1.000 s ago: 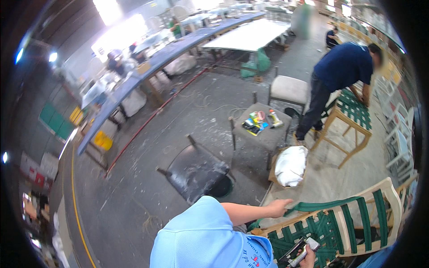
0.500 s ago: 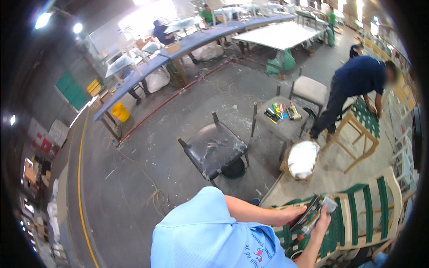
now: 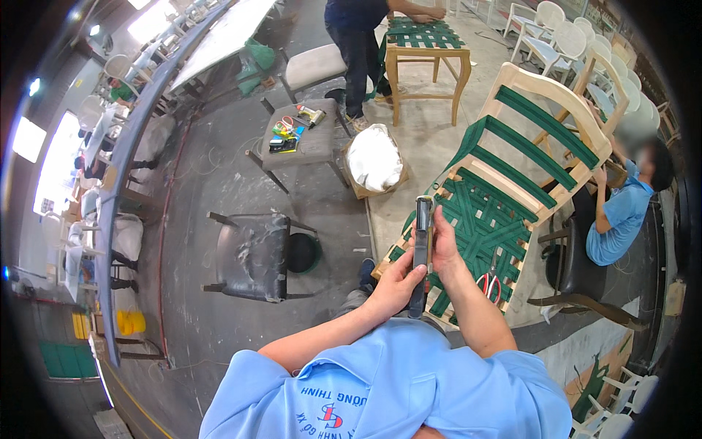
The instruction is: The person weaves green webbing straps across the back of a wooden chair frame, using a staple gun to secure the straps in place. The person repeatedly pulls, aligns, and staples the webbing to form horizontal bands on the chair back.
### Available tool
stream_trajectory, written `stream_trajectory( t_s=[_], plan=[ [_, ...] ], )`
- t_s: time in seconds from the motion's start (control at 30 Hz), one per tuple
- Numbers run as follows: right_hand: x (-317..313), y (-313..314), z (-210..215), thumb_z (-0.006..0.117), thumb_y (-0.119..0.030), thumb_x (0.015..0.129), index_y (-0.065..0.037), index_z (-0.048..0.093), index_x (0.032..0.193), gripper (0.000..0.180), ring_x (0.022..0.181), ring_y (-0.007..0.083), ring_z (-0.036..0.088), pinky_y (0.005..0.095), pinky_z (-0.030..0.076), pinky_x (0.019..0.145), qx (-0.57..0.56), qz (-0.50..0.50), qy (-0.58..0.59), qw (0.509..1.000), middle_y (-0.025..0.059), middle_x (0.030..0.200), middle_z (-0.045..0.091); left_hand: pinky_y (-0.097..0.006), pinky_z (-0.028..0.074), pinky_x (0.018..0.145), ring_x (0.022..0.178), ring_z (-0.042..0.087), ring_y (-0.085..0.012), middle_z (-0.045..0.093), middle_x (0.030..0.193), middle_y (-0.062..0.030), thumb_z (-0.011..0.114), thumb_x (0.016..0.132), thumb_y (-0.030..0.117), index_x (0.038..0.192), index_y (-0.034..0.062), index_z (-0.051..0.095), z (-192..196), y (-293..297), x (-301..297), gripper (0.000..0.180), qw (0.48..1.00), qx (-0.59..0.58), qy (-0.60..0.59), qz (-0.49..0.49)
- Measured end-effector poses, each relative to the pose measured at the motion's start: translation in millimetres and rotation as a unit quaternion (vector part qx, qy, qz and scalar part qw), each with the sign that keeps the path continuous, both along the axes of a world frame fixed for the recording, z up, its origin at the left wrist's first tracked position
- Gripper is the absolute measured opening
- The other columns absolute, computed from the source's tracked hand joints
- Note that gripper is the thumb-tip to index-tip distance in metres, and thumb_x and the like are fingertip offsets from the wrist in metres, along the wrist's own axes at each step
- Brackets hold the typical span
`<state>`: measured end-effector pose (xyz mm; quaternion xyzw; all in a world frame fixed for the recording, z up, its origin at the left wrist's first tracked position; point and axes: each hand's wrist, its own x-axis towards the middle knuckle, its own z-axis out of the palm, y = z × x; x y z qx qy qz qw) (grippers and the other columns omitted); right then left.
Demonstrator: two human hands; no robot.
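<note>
In the head view, your left hand (image 3: 398, 284) is closed round the lower part of what looks like a staple gun (image 3: 422, 252), and your right hand (image 3: 443, 245) is wrapped round its upper part. The wooden chair frame (image 3: 553, 95) is just beyond and to the right of your hands. Its green seat webbing (image 3: 475, 219) is interlaced over most of the seat, so that part looks largely done. On the back, green bands (image 3: 548, 126) run only crosswise, so it seems part-strapped. A long strap (image 3: 462, 156) slants from the back's left side toward the seat, ahead of your right hand, and looks still unfastened, though its end is unclear. Staples are too small to make out. Red-handled scissors (image 3: 488, 287) rest on the webbing, right of your right forearm.
</note>
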<state>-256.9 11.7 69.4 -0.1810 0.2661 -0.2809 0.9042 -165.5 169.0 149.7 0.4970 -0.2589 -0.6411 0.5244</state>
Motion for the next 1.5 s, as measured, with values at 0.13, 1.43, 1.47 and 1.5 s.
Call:
stream_trajectory(
  t_s=[0.13,1.43,1.47,1.5],
  plan=[
    [2,-4,-5,0.051,-0.076,0.099,-0.006,0.068,0.1,0.072,0.067,0.0215,0.068,0.0357,0.056,0.06,0.0,-0.025,0.006,1.0,0.008,0.082,0.069,-0.032,0.057,0.091,0.103,0.066,-0.0141,0.061,0.12,-0.0067,0.063,0.108,0.019,0.158,0.0015,0.037,-3,3,-6,0.059,0.985,-0.061,-0.163,-0.002],
    [-167,-16,-95,0.074,-0.034,0.095,0.01,0.074,0.095,0.044,0.075,0.0282,0.07,0.0491,0.057,0.064,-0.387,0.061,0.646,0.655,0.0168,0.083,0.074,-0.044,0.053,0.104,0.123,0.068,-0.0355,0.071,0.132,-0.0196,0.063,0.103,0.04,0.14,0.0092,0.065,-69,176,135,0.048,0.879,0.265,-0.391,0.07],
    [-193,-23,-100,0.075,-0.031,0.094,0.008,0.076,0.091,0.039,0.074,0.0277,0.07,0.0493,0.057,0.064,-0.474,-0.014,0.643,0.602,0.0147,0.078,0.073,-0.044,0.053,0.104,0.122,0.068,-0.0348,0.072,0.131,-0.019,0.064,0.102,0.04,0.14,0.0093,0.066,-62,168,147,0.048,0.889,0.255,-0.37,0.086],
    [-183,-13,-98,0.075,-0.031,0.094,0.008,0.075,0.092,0.038,0.075,0.0275,0.07,0.0489,0.057,0.064,-0.42,0.035,0.633,0.65,0.0146,0.078,0.073,-0.044,0.053,0.104,0.12,0.069,-0.0333,0.074,0.128,-0.0176,0.065,0.101,0.04,0.139,0.009,0.067,-69,180,144,0.049,0.87,0.256,-0.405,0.115]
  ],
)
